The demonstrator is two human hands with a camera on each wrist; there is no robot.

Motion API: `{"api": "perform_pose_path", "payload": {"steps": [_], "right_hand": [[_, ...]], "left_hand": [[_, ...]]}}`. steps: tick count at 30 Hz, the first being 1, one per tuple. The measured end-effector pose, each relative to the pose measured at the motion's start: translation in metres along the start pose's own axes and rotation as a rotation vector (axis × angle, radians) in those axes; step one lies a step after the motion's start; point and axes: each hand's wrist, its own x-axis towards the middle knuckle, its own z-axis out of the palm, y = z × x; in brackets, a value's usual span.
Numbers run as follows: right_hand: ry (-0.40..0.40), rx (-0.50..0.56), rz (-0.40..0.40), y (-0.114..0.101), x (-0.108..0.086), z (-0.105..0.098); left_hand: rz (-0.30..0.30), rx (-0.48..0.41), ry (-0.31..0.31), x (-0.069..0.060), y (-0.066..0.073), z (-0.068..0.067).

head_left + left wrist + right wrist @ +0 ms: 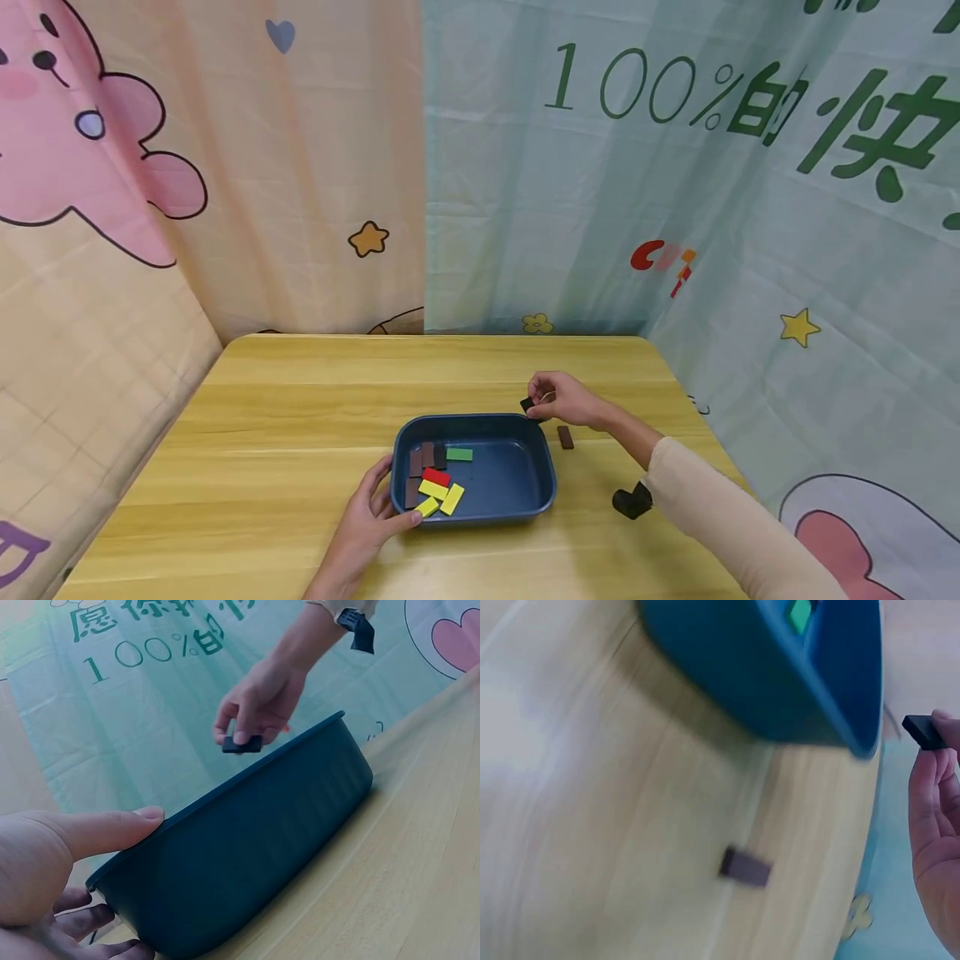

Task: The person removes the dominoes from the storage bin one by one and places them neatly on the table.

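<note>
Curtains (315, 167) — pink cartoon (82, 158), green lettering (753, 108) — hang behind a wooden table (300, 408).

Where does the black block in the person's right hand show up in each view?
Head: the black block is right of centre, in the lower half, pinched by the right hand.
Left wrist: the black block is mid-width, above centre.
Right wrist: the black block is near the right edge, above mid-height.
Shared landmark: the blue tub.

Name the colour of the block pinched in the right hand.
The block is black; the right wrist view shows it best.
</note>
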Motion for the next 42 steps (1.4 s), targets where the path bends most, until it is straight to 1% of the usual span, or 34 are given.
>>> {"api": "perform_pose_path", "payload": {"steps": [3,6,10,12,18,23,26,31,38,42], "right_hand": [[0.038,0.045,0.050,0.013,-0.011,-0.010],[0.081,0.081,0.113,0.026,-0.024,-0.023],[0.134,0.100,0.174,0.043,-0.037,-0.038],[0.151,0.110,0.195,0.051,-0.042,-0.042],[0.174,0.149,0.245,0.075,-0.053,-0.042],[0.175,0.172,0.281,0.093,-0.055,-0.035],[0.180,0.150,0.292,0.097,-0.055,-0.031],[0.225,0.094,0.322,0.102,-0.052,-0.026],[0.226,-0.123,0.320,0.098,-0.046,-0.019],[0.237,-0.199,0.338,0.097,-0.045,-0.017]], "left_hand": [[0.002,-0.010,0.003,0.000,0.000,0.001],[0.013,-0.027,-0.023,0.003,0.000,0.004],[0.027,-0.052,-0.050,0.008,0.000,0.008],[0.031,-0.052,-0.049,0.009,0.000,0.008],[0.017,-0.051,-0.048,0.006,0.000,0.006],[0.012,-0.060,-0.036,0.003,0.000,0.002],[0.009,-0.056,-0.027,0.002,0.000,0.001],[0.003,-0.048,-0.015,0.002,0.000,0.000],[-0.010,-0.017,0.006,0.000,0.000,0.000],[-0.010,-0.022,0.003,-0.001,0.000,-0.001]]}}
